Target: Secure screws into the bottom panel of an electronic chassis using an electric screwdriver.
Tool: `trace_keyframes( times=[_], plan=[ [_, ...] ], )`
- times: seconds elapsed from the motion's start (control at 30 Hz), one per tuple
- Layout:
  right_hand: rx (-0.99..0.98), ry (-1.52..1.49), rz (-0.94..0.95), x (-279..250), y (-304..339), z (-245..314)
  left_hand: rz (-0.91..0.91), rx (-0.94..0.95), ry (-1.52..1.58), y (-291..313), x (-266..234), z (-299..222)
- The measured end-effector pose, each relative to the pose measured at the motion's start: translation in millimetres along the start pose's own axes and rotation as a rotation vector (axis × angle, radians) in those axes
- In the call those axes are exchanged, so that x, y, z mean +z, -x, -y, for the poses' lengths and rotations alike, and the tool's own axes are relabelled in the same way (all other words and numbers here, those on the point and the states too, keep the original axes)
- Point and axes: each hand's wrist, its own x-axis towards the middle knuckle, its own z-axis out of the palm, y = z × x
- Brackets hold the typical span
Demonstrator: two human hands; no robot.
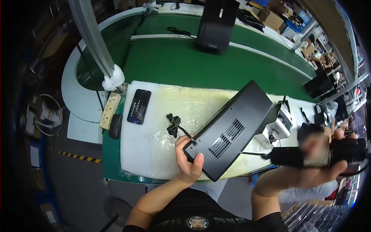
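Note:
My left hand [187,164] grips the near left corner of a black box-shaped device [251,112], thumb on its upper face. The device lies tilted over the padded mat, with two slotted vents on that face. A bundled black power cord [174,125] comes out of its left end. My right hand [307,177], partly blurred, is closed around a black electric screwdriver [284,156] on the right. The screwdriver's thin bit points left and reaches the device's right edge; whether it touches a screw, I cannot tell.
A white open box [274,131] with small metal parts stands right of the device. On the left lie a black rounded slab [139,106], a beige power strip [109,111] and a small black case [115,126]. Another black unit [218,27] stands on the green belt [166,58].

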Motion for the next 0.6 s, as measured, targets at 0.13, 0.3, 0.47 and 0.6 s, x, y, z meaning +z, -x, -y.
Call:
trace_keyframes(
  times=[0.13, 0.3, 0.47, 0.6],
  plan=[
    [-0.011, -0.015, 0.156, 82, 12, -5, 0.004, 0.022, -0.011, 1, -3, -2],
    [0.078, 0.144, 0.174, 127, 33, -32, 0.07, 0.073, -0.101, -3, -12, 2],
    [0.133, 0.173, 0.302, 127, 38, -44, 0.049, 0.094, -0.121, -4, -11, 3],
    [0.245, 0.251, 0.274, 137, 49, -41, 0.026, 0.105, -0.123, -3, -11, 4]
  ],
)
